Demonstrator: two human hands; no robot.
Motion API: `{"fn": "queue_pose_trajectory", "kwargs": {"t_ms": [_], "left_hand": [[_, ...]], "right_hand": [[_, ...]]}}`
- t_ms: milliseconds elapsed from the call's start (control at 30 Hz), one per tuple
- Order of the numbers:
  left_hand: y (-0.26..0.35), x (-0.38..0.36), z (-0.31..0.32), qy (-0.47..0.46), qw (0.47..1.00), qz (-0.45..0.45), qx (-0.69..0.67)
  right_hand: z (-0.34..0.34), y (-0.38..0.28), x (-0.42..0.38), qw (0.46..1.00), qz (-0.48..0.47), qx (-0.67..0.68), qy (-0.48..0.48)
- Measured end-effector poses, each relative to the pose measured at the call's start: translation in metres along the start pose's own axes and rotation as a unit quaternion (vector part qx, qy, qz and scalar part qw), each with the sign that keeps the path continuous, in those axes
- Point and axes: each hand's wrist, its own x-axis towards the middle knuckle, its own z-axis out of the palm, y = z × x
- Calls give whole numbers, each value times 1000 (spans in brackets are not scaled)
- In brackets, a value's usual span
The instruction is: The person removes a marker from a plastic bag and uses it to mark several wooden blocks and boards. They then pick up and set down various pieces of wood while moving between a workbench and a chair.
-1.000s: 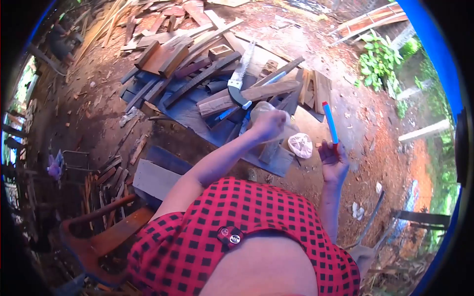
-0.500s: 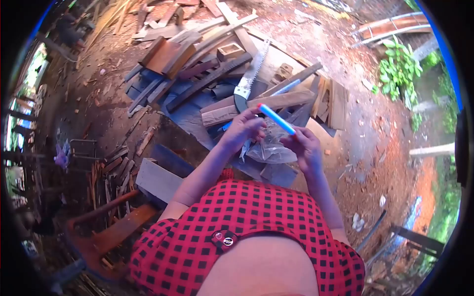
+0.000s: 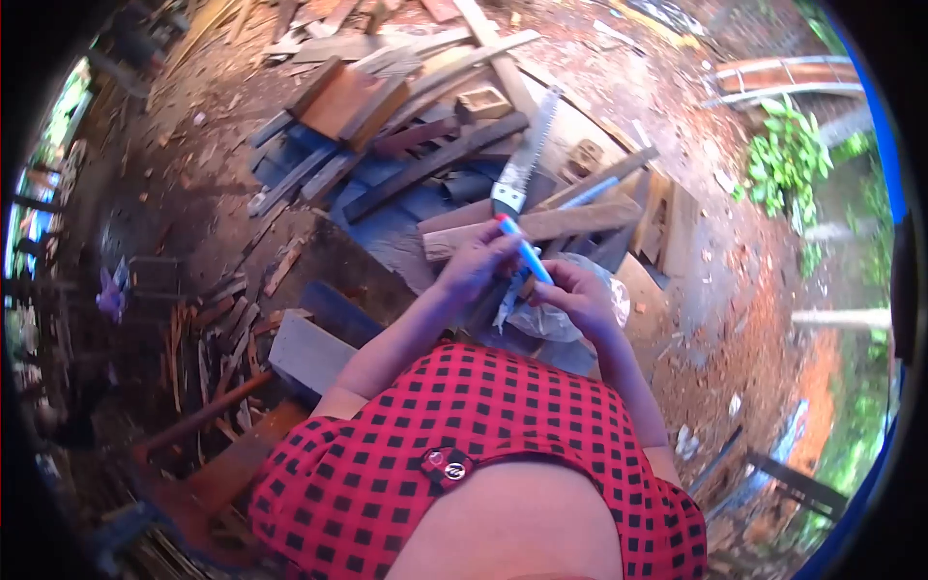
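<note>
A slim light-blue stick with a red tip [image 3: 530,256], pen-like in shape, is held at a slant in front of my chest. My right hand [image 3: 582,295] pinches its lower end. My left hand [image 3: 480,259] has its fingers closed against the upper part, near the red tip. Just beyond the fingers lies a hand saw [image 3: 527,150], its toothed blade pointing away and its dark handle partly hidden behind my left hand. Under my hands, a crumpled clear plastic bag [image 3: 561,319] rests on the pile.
Wood offcuts [image 3: 435,164] are heaped on a blue sheet [image 3: 372,208] ahead. A pale block [image 3: 309,350] and a brown wooden frame [image 3: 208,464] stand at my left. Leafy plants [image 3: 788,159] grow on the right, and wood scraps litter the dirt floor.
My hands have come closer together, and the stick has tilted steeper. My left fingers, looser and near the red tip before, now close against the stick. The view has shifted slightly.
</note>
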Motion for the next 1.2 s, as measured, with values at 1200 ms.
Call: {"fn": "queue_pose_trajectory", "kwargs": {"t_ms": [1200], "left_hand": [[30,-69,-74,21,993,-108,36]], "right_hand": [[-104,-37,-22,875,-173,233,388]]}}
